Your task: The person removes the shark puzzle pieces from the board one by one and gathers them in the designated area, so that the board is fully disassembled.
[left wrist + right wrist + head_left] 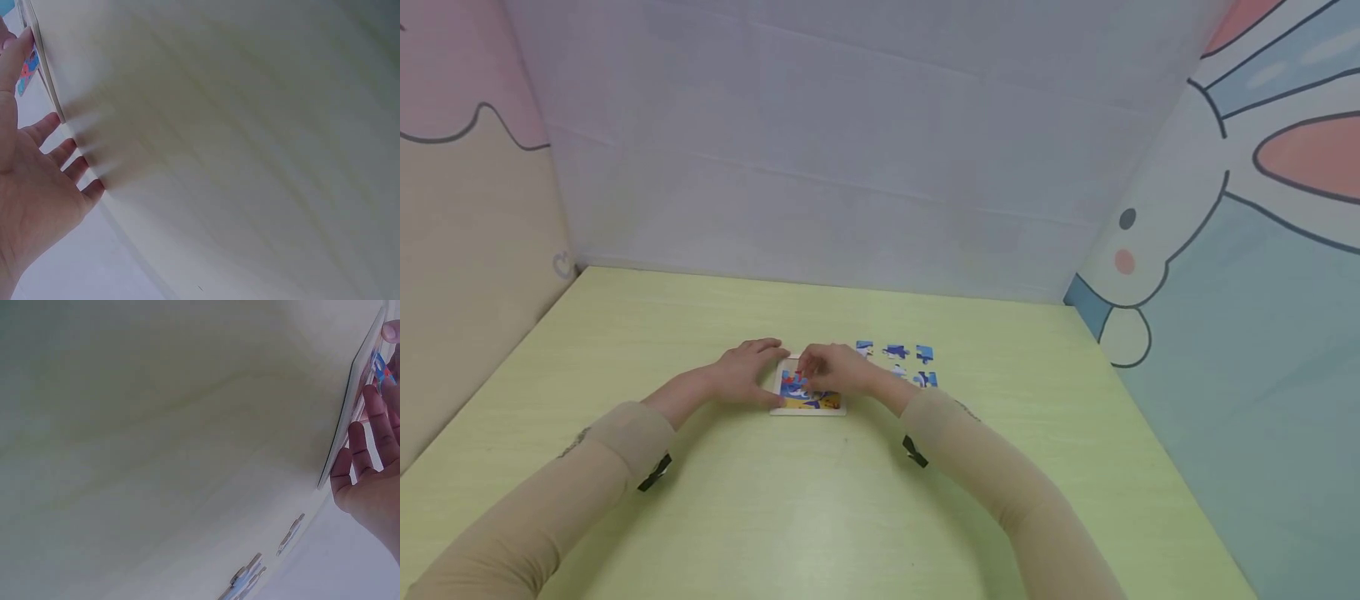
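Observation:
A small jigsaw puzzle tray [807, 412] with a pale border lies flat on the table, partly filled with blue and yellow pieces. My left hand [747, 372] is spread at its left side, with the thumb on the near left corner and the fingertips on the table by the far left corner. Over the tray, my right hand [838, 369] pinches a blue and red puzzle piece [382, 369] between thumb and index finger. In the right wrist view its other fingers [358, 447] rest along the tray's side. The piece is tilted up in the left wrist view.
Several loose puzzle pieces [896, 352] lie on the yellow table [820, 500] right of the tray, some partly behind the right hand. A pale wall [850, 167] stands behind the table, and a wall with a painted rabbit [1157, 250] is on the right.

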Action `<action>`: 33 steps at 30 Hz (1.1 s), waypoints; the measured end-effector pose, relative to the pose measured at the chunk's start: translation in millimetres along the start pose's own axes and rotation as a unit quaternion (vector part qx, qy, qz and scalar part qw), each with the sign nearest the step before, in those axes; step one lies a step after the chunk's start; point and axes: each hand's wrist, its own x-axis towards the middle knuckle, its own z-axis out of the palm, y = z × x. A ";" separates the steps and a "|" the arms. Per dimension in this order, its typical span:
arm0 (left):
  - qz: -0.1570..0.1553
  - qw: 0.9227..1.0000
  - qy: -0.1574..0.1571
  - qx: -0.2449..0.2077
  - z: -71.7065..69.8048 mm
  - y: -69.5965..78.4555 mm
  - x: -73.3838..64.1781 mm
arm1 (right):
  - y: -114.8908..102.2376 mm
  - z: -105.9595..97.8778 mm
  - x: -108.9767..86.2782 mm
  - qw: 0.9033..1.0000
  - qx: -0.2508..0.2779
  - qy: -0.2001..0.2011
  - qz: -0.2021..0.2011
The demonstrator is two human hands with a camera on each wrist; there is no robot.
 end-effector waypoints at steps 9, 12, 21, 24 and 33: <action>-0.004 1.000 -0.005 0.000 -0.7 0.3 0.1 | -1.8 2.8 1.3 0.999 0.020 0.021 0.014; -0.003 1.000 -0.001 -0.001 -0.7 0.3 -0.1 | -2.8 1.4 1.5 0.999 0.028 0.031 0.018; -0.002 1.000 0.002 0.005 -0.3 -0.7 0.3 | -6.8 -10.2 -3.4 0.999 0.016 0.028 0.021; -0.004 1.000 0.001 0.007 -0.7 -0.6 -0.5 | -8.1 -15.1 -6.3 1.000 0.000 0.024 0.013; -0.006 1.000 0.000 0.004 -1.2 2.3 -3.6 | -4.4 -30.2 -18.7 0.999 -0.040 0.024 -0.007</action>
